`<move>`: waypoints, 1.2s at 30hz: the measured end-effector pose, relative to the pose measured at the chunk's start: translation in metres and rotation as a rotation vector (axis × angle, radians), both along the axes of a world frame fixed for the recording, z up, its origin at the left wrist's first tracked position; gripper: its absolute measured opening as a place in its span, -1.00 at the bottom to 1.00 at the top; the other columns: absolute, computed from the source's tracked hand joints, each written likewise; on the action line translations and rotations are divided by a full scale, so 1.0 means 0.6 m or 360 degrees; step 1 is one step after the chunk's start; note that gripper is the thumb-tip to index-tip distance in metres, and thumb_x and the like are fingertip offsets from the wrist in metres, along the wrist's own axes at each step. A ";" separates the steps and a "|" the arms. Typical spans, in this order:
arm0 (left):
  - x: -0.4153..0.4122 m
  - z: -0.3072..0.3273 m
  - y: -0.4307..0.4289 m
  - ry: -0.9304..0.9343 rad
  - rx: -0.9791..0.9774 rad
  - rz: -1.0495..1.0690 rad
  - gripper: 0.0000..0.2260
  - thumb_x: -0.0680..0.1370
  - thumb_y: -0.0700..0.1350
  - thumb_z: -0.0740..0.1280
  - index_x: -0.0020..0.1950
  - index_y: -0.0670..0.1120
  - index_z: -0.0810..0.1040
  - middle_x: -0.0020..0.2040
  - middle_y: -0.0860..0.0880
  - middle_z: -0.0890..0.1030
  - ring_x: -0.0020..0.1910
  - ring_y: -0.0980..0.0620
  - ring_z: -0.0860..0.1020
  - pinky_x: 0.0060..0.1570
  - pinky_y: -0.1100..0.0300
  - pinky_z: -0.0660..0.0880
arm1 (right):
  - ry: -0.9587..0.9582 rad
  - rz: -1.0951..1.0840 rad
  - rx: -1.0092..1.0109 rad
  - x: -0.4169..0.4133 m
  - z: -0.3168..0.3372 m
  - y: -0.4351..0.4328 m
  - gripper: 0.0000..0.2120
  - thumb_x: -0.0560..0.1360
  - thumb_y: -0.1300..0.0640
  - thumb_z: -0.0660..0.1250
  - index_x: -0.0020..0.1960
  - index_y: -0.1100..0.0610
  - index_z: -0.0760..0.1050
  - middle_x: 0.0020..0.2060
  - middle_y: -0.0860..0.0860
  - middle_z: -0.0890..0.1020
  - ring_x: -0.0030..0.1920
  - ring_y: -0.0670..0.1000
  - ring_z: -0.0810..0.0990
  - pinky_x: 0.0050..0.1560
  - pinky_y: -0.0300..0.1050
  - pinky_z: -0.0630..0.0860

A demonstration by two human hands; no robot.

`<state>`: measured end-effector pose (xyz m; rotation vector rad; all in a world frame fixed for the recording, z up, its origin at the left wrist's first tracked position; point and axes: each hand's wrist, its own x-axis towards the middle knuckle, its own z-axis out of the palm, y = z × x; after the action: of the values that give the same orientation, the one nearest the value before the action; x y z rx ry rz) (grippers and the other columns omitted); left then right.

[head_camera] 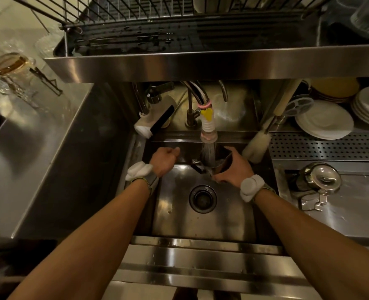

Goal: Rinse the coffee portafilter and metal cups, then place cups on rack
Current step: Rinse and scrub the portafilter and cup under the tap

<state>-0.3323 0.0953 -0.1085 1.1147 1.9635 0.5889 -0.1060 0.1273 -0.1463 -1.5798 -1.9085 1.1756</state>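
- Head view: the right hand [233, 168] grips a metal cup [222, 162] under the running tap [208, 132], over the sink [174, 217]; this looks like the rinsing step.
- The left hand [165, 159] is curled nearby; I cannot tell whether it holds anything.
- Next, probably: drain the cup and lift it to the wire rack [136, 18] overhead.

Rack [179, 29] above sink [200, 226] — plates [324, 120] right.

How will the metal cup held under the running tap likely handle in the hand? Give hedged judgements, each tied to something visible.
The metal cup is probably slippery: water streams onto it. It looks rigid, so the right hand can likely grip firmly without denting it. If it fills with water, it may grow heavier and pull downward.
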 end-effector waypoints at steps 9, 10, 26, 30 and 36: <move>0.006 -0.008 0.001 0.0046 -0.0006 -0.0090 -0.67 0.60 0.04 0.18 -0.04 -0.14 0.63 0.03 -0.20 0.65 0.10 -0.17 0.56 0.11 0.10 0.41 | -0.0257 0.0122 0.0098 0.004 0.011 -0.001 -0.06 0.10 0.04 0.60 0.39 0.00 0.25 0.27 0.05 0.45 0.27 0.14 0.39 0.25 0.06 0.40; 0.006 -0.010 -0.001 0.0049 -0.0009 -0.0091 -0.67 0.60 0.04 0.18 -0.02 -0.15 0.63 0.04 -0.19 0.65 0.11 -0.17 0.56 0.12 0.10 0.41 | -0.0311 0.0087 0.0114 0.010 0.012 0.000 -0.07 0.10 0.05 0.60 0.38 0.00 0.25 0.28 0.06 0.44 0.27 0.15 0.38 0.25 0.13 0.40; 0.001 -0.022 -0.002 0.0087 -0.0028 -0.0156 -0.67 0.60 0.03 0.18 -0.08 -0.17 0.62 -0.04 -0.21 0.65 0.03 -0.20 0.58 0.04 0.09 0.45 | -0.0039 0.0031 -0.0096 0.002 0.005 -0.001 -0.06 0.09 0.16 0.63 0.38 0.08 0.26 0.22 0.04 0.52 0.22 0.06 0.48 0.13 -0.19 0.38; 0.003 -0.022 -0.002 0.0045 -0.0026 -0.0144 -0.68 0.62 0.01 0.15 -0.05 -0.13 0.62 -0.03 -0.17 0.65 0.07 -0.18 0.58 0.04 0.14 0.43 | 0.0100 0.0036 -0.0179 -0.015 0.006 -0.006 -0.04 0.07 0.11 0.65 0.37 0.06 0.27 0.22 0.00 0.52 0.19 -0.02 0.47 0.12 -0.22 0.37; 0.013 -0.014 0.001 -0.0065 -0.0004 -0.0161 -0.64 0.62 0.04 0.14 0.04 -0.16 0.63 0.04 -0.22 0.65 0.10 -0.17 0.58 0.17 0.07 0.43 | 0.0105 -0.0035 -0.0183 -0.007 0.008 -0.008 -0.07 0.07 0.12 0.64 0.35 0.07 0.29 0.22 0.02 0.53 0.22 0.04 0.48 0.11 -0.24 0.36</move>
<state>-0.3245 0.0958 -0.1172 1.1839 1.8604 0.5506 -0.1100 0.1227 -0.1418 -1.5955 -1.8066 1.3328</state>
